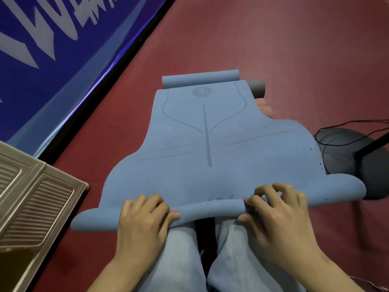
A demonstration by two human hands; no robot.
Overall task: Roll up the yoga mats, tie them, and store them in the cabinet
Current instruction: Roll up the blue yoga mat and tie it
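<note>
Blue yoga mat [210,144] lies flat on the red floor [273,49], stretching away from the person; its near edge is curled into a small roll just above the knees. Left hand [143,220] grips this roll left of centre, fingers on top, thumb under; right hand [280,216] grips it right of centre, fingers curled over. Far end of mat is also rolled; a grey roll [256,88] lies beside it. Beige cabinet [31,197] stands at left, near the mat.
</note>
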